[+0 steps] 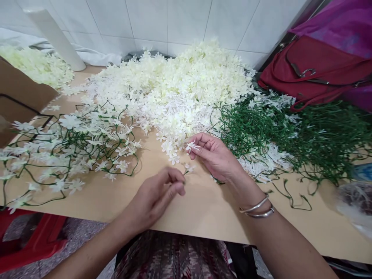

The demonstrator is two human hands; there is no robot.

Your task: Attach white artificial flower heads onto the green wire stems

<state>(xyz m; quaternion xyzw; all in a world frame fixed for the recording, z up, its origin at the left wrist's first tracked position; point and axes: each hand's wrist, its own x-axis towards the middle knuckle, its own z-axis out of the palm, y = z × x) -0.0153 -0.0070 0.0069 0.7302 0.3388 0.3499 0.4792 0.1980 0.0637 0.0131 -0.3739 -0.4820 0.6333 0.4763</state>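
Observation:
My right hand (213, 155) pinches a small white flower piece (192, 146) between thumb and fingertips, just right of the loose blossoms. Lower and to the left, my left hand (161, 192) has thumb and forefinger pressed together on a thin dark stem, with a small, blurred white flower (188, 168) at its end. Behind both hands lies a big heap of white and cream artificial flowers (180, 85). Green stems (250, 124) are bunched to the right of my right hand. Left of my left hand, white flowers joined to green stems (87, 143) spread over the table.
The wooden table (116, 201) runs along a tiled wall. A brown box (23, 93) and white roll (58, 38) stand at the left. Right are a red bag (322, 66) and a plastic bag (356, 199). A red stool (43, 240) is below.

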